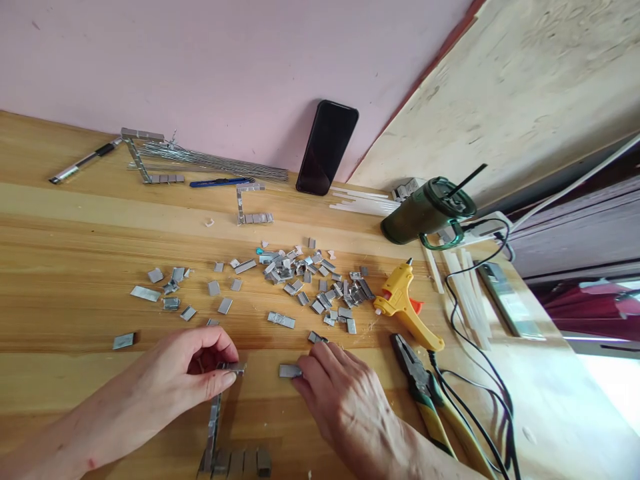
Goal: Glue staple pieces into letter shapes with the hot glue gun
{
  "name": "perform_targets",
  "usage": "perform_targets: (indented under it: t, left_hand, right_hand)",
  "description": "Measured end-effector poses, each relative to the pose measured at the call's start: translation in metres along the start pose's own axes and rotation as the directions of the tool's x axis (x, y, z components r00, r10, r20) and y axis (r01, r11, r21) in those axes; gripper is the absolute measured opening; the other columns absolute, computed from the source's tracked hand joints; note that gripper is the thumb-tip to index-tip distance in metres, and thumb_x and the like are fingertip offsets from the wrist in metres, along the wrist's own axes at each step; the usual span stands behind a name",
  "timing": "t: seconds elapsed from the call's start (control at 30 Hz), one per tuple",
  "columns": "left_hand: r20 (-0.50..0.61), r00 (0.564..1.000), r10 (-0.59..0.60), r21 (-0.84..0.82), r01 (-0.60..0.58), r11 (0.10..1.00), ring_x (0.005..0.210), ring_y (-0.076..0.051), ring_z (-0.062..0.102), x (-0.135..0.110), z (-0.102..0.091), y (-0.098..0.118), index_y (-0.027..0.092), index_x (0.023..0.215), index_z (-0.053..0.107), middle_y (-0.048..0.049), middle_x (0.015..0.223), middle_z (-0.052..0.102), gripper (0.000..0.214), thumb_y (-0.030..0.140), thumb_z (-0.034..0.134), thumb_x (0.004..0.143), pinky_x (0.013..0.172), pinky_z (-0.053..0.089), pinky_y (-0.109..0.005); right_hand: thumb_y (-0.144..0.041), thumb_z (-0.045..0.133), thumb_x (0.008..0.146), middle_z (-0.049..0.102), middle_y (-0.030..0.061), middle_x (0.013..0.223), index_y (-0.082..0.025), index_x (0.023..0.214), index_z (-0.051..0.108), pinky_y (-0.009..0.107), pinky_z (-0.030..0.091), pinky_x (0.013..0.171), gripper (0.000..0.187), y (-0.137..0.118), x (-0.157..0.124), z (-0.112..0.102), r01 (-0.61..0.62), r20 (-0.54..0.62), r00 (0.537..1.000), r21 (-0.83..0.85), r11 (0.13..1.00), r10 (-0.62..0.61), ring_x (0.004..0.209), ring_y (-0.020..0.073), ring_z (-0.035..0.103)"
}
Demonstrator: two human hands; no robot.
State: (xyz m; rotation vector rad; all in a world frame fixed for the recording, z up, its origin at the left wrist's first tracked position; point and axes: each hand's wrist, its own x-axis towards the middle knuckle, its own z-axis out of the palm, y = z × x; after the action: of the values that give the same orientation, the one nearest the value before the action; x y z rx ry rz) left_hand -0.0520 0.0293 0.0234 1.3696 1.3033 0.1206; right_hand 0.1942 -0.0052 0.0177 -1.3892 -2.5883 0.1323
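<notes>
My left hand (pixel 183 377) pinches the top of an upright frame made of glued staple strips (pixel 215 427), which stands on the wooden table (pixel 75 293) near the front edge. My right hand (pixel 345 393) rests on the table just to the right, its fingertips on a loose staple strip (pixel 290 371). A scatter of several small staple strips (pixel 305 280) lies on the table beyond both hands.
A yellow glue gun (pixel 403 303) and pliers (pixel 425 393) lie right of my right hand, with black cables. A green mug (pixel 425 212), a phone (pixel 326 148) leaning on the wall, other staple frames (pixel 250 207), a pen and wire rods sit at the back.
</notes>
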Motion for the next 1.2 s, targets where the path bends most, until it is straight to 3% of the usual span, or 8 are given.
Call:
perform_targets:
  t: [0.27,0.33,0.5,0.77,0.93,1.2]
  left_hand:
    - [-0.029,1.000,-0.011,-0.027,0.010,1.000,0.071,-0.020,0.057,-0.004,-0.001,0.009,0.023,0.084,0.064,-0.0009,0.077,0.064,0.032,0.054,0.057,0.079,0.062,0.043,-0.029]
    - [-0.008,1.000,-0.014,-0.007,0.014,1.000,0.072,-0.021,0.058,-0.004,-0.003,0.010,0.024,0.086,0.064,-0.0011,0.078,0.065,0.034,0.056,0.057,0.079,0.063,0.044,-0.029]
    - [0.012,1.000,-0.025,0.019,0.025,1.000,0.068,-0.019,0.057,-0.001,-0.001,0.005,0.022,0.085,0.063,-0.0001,0.074,0.064,0.032,0.053,0.057,0.077,0.059,0.043,-0.027]
    - [-0.054,0.998,-0.038,-0.024,0.037,0.999,0.070,-0.020,0.058,-0.004,0.006,0.013,0.023,0.081,0.062,0.0012,0.073,0.065,0.028,0.049,0.058,0.075,0.062,0.041,-0.028]
    - [-0.047,0.999,-0.014,0.057,0.016,0.998,0.070,-0.020,0.060,-0.003,0.005,0.013,0.024,0.084,0.062,0.0008,0.076,0.066,0.021,0.042,0.052,0.080,0.062,0.043,-0.029]
    - [-0.157,0.973,0.170,0.219,-0.134,0.967,0.074,-0.019,0.063,0.002,0.015,0.008,0.022,0.078,0.064,-0.0004,0.081,0.065,0.018,0.027,0.047,0.081,0.069,0.047,-0.031]
  right_hand:
    - [-0.012,0.056,0.088,0.063,0.0026,0.074,-0.018,0.081,0.063,0.028,0.043,0.057,0.012,0.016,0.013,-0.031,-0.074,-0.044,0.996,0.072,0.995,0.078,0.064,0.0181,0.059]
    - [-0.012,0.065,0.082,0.063,0.0020,0.075,-0.019,0.079,0.063,0.028,0.043,0.055,0.008,0.013,0.013,-0.029,-0.044,0.020,0.999,0.080,0.996,0.042,0.065,0.0186,0.059]
    - [-0.012,0.076,0.072,0.064,0.0027,0.080,-0.019,0.079,0.061,0.029,0.044,0.055,0.018,0.003,0.010,-0.010,-0.002,0.182,0.983,0.054,0.999,-0.008,0.068,0.0201,0.060]
    - [-0.006,0.071,0.076,0.062,0.0040,0.076,-0.017,0.075,0.060,0.030,0.041,0.051,0.016,0.004,0.017,-0.006,0.122,0.131,0.983,0.035,0.992,-0.125,0.065,0.0204,0.056]
    - [-0.003,0.068,0.077,0.062,0.0040,0.076,-0.016,0.075,0.060,0.029,0.042,0.052,0.015,0.005,0.023,-0.002,0.179,0.078,0.979,0.086,0.980,-0.186,0.065,0.0183,0.054]
    - [-0.009,0.055,0.087,0.060,0.0036,0.076,-0.017,0.077,0.059,0.030,0.039,0.054,0.014,0.007,0.021,0.003,0.177,0.048,0.982,0.092,0.980,-0.182,0.065,0.0182,0.053]
